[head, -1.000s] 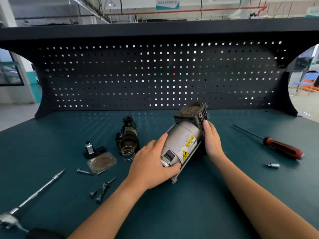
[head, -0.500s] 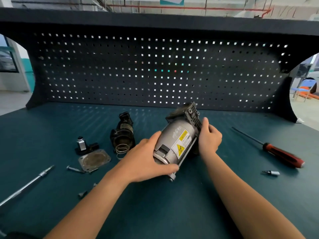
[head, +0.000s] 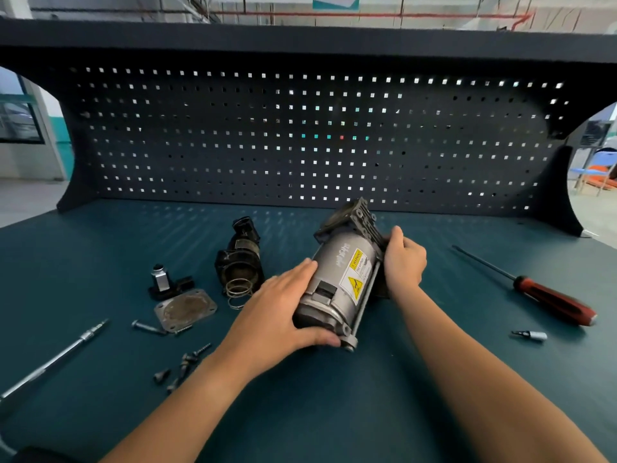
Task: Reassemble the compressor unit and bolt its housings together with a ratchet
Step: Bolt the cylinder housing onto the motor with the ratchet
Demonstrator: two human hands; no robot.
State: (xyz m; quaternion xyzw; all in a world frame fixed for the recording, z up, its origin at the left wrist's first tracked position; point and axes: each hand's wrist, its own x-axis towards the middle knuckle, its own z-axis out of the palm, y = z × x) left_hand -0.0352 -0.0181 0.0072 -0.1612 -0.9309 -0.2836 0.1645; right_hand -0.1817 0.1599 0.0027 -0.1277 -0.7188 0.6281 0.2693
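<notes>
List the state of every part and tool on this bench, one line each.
compressor body, tilted, gripped at both ends
left hand, grips the body's near end
right hand, grips the finned far end
black housing, detached, lying on the bench
spring, loose at the housing's mouth
cover plate, unbolted, lying flat
bolts, loose on the bench
screwdriver, lying untouched
long silver bar, lying untouched
</notes>
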